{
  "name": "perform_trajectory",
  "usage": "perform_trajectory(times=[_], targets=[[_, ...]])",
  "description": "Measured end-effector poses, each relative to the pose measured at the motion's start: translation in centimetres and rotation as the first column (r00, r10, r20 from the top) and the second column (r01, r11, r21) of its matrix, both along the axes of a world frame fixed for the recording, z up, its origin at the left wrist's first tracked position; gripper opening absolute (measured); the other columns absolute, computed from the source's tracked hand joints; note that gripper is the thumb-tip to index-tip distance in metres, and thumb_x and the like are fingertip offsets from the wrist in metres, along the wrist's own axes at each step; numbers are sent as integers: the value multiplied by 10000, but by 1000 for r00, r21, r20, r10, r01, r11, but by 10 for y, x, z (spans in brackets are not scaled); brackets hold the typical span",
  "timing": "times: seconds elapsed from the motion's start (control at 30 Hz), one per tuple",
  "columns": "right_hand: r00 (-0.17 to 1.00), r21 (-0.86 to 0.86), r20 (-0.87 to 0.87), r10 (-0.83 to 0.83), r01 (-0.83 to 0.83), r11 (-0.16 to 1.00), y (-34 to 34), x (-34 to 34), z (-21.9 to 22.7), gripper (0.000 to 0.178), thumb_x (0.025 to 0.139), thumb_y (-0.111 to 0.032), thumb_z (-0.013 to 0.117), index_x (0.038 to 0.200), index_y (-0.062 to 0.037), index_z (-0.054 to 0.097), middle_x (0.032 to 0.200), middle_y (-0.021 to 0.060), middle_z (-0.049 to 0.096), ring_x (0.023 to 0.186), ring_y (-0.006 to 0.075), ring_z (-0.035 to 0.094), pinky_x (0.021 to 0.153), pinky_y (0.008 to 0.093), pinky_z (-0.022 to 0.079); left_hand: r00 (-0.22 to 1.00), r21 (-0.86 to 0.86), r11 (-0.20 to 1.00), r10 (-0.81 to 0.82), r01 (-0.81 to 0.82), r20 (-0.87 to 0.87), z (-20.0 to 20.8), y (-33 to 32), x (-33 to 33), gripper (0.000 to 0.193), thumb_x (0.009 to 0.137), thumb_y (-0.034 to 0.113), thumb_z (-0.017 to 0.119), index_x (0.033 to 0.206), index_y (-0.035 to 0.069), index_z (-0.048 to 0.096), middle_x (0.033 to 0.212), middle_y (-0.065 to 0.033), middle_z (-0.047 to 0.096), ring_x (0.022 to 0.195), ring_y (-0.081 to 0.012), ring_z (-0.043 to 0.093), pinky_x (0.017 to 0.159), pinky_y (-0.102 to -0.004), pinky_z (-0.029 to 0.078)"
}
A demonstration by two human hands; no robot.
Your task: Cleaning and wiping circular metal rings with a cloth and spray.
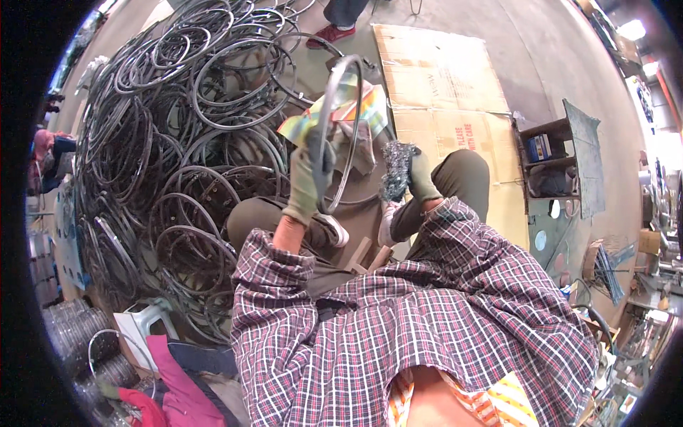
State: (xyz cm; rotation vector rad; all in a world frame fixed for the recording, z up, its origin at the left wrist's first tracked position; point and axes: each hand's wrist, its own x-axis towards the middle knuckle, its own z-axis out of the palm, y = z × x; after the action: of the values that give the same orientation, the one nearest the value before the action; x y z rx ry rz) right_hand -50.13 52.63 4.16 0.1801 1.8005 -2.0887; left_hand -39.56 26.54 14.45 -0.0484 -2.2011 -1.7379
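Observation:
My left hand (pixel 306 181), in a grey-green work glove, is closed around a dark bicycle wheel rim (pixel 328 114). The rim stands upright, seen nearly edge-on, in front of my lap. To its right my right hand (pixel 422 179), gloved too, grips a shaggy wad of grey steel wool (pixel 395 169). The wad is apart from the rim. Behind the rim lie a colourful checked cloth (pixel 371 107) and a greyish rag (pixel 364 153). Part of a wooden stand (pixel 361 255) shows between my feet.
A big heap of rims (pixel 142 135) fills the left side. Flattened cardboard (pixel 452 78) lies ahead, with a small open cabinet (pixel 551 160) to its right. A white plastic stool (pixel 146 327) is at lower left, near pink clothing (pixel 181 388). Another person's red shoe (pixel 331 35) shows at the top.

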Motion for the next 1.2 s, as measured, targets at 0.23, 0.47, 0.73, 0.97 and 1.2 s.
perform_trajectory(times=[0.23, 0.47, 0.73, 0.97, 1.2], targets=[[931, 822, -230, 284, 30, 568, -13, 33, 18, 273, 904, -245, 581, 1042, -32, 683, 879, 219, 698, 852, 395, 676, 752, 457, 534, 962, 927, 282, -182, 249, -203, 36, -61, 30, 405, 1004, 444, 493, 1008, 40, 514, 794, -37, 452, 513, -117, 428, 414, -239, 379], [163, 885, -462, 872, 153, 441, -24, 40, -18, 443, 862, -245, 625, 1263, -62, 587, 1073, 152, 673, 955, 298, 667, 838, 400, 523, 899, 903, 2, -93, 429, -427, 71, -75, 27, 380, 1060, 325, 387, 754, 102, 418, 684, 13, 357, 464, -81, 342, 401, -240, 294], [532, 816, -573, 624, 293, 499, -30, 50, 128, 210, 828, -192, 622, 1015, -131, 694, 758, 167, 639, 711, 352, 622, 660, 490, 481, 908, 859, -347, -44, 378, -417, 36, -91, 15, 285, 1024, 174, 425, 747, 113, 434, 688, 18, 395, 464, -79, 354, 444, -235, 309], [460, 740, -672, 580, 458, 493, -26, 26, 53, 207, 802, -216, 634, 941, -66, 662, 845, 164, 636, 802, 352, 610, 692, 476, 459, 950, 813, -571, -179, 112, -256, -39, -127, -3, 87, 892, 98, 586, 859, 79, 507, 649, 47, 441, 598, -81, 456, 641, -219, 416], [652, 657, -621, 436, 130, 742, -22, 51, 121, 315, 757, -267, 758, 991, -73, 674, 823, 195, 634, 778, 363, 648, 691, 478, 526, 991, 944, 309, 101, -115, 88, 15, -83, -2, 144, 947, 145, 593, 1000, 19, 641, 928, -88, 676, 796, -172, 626, 720, -285, 520]])
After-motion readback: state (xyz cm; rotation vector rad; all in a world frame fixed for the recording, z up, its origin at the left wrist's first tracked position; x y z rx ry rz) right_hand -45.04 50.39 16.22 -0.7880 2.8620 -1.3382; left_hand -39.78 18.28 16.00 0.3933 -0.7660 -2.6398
